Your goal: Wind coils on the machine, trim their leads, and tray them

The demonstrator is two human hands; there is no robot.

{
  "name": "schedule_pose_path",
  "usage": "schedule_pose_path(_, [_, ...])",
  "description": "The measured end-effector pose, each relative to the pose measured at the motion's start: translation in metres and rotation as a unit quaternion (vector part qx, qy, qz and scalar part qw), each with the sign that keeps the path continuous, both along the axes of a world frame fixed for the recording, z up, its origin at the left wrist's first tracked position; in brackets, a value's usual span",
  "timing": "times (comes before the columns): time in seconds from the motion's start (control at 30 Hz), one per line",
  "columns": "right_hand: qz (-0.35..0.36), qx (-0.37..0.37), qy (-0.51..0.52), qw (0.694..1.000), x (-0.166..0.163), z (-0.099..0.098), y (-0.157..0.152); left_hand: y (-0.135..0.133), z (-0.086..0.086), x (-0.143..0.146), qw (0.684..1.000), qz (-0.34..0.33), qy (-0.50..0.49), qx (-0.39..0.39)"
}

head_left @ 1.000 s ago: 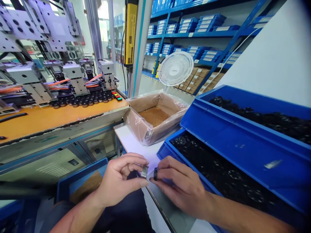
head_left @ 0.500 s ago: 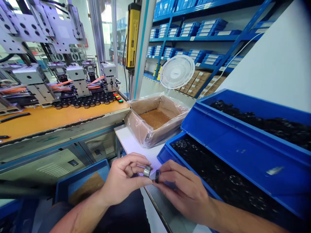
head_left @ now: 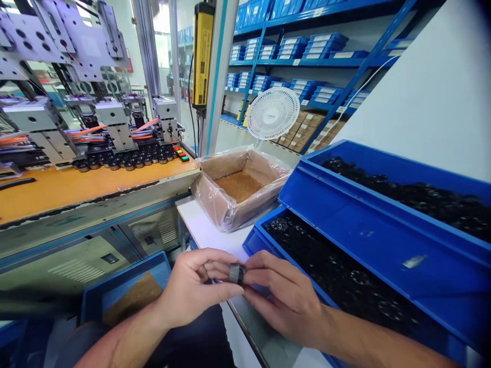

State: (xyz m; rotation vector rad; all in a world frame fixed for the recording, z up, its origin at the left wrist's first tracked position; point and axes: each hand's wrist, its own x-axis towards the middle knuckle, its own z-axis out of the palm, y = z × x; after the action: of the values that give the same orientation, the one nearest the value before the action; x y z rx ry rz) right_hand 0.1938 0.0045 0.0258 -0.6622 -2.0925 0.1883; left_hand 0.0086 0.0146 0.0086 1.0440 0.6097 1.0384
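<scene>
Between thumb and fingers, my left hand [head_left: 203,278] pinches a short grey metal ring [head_left: 234,273]. My right hand [head_left: 282,294] grips a thin black plastic ring [head_left: 241,275] by its edge. The two parts meet face to face, with the black one against the metal one's right side; whether it is seated cannot be made out. Both hands are close together above the edge of a white table [head_left: 195,214]. To the right of my right hand lies a lower blue bin [head_left: 253,240] full of black plastic parts.
An upper blue bin [head_left: 345,214] of black parts rests above the lower one. A plastic-lined cardboard box [head_left: 213,199] stands ahead. Left, a machine bench [head_left: 95,189] carries rows of black-topped rings [head_left: 130,161]. A blue tray [head_left: 90,291] sits low at left.
The gap between the hands has closed, and the black ring now touches the metal ring. My view has shifted slightly to the right.
</scene>
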Motion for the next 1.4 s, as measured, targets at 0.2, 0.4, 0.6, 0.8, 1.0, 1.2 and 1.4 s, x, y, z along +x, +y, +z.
schedule_pose_path(0.2, [-0.029,0.019,-0.009,0.999,0.005,0.000,0.002,0.001,0.004,-0.002,1.000,0.017,-0.023,0.003])
schedule_pose_path(0.4, [-0.023,0.047,-0.031,0.998,0.005,0.003,0.003,-0.003,0.001,-0.002,0.998,-0.014,-0.049,-0.024])
schedule_pose_path(0.6, [-0.039,0.114,-0.071,0.990,0.009,0.003,0.004,0.000,0.001,-0.004,0.996,-0.040,-0.059,-0.051])
schedule_pose_path(0.8, [-0.004,0.189,-0.114,0.975,0.013,0.006,0.007,-0.005,-0.004,0.006,0.996,-0.015,-0.064,-0.062])
schedule_pose_path(1.0, [-0.008,0.195,-0.095,0.976,0.013,0.004,0.003,-0.013,-0.012,0.018,0.989,0.110,-0.070,0.076])
schedule_pose_path(1.2, [0.019,0.064,-0.034,0.997,0.007,-0.002,-0.007,-0.001,0.003,-0.003,0.849,0.178,0.160,0.471])
schedule_pose_path(1.4, [-0.004,0.095,-0.094,0.991,0.019,0.004,0.001,0.003,0.003,-0.006,0.844,0.194,0.183,0.465])
